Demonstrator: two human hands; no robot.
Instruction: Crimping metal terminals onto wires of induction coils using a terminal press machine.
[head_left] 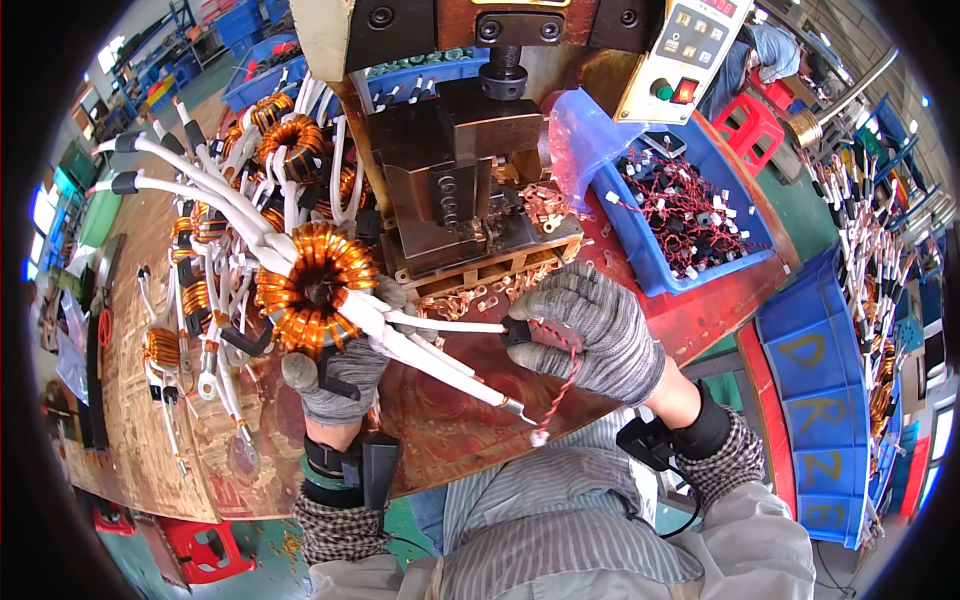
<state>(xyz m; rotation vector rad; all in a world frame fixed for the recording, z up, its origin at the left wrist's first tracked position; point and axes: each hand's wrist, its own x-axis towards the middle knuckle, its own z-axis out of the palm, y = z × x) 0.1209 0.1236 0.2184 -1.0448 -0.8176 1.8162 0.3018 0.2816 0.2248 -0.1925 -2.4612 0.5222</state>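
My gloved left hand point(345, 388) is closed around the underside of a copper-wound toroidal coil point(345, 268), partly hidden behind it. Thick white-sleeved leads point(215, 200) run from the coil to the upper left, and more white leads point(450, 370) stretch right, one with a bare metal tip. At the end of one right-hand lead, my gloved right hand point(595, 330) pinches a small black piece point(516, 331). A red-and-black twisted wire point(568, 385) hangs below those fingers, ending in a white connector point(540, 437).
A press point(450, 170) stands just beyond my hands, copper terminals point(480, 300) scattered at its base. Other coils point(290, 145) crowd the wooden table's left. A blue bin point(660, 270) of twisted wires sits right of the press; a larger blue crate point(815, 400) stands further right.
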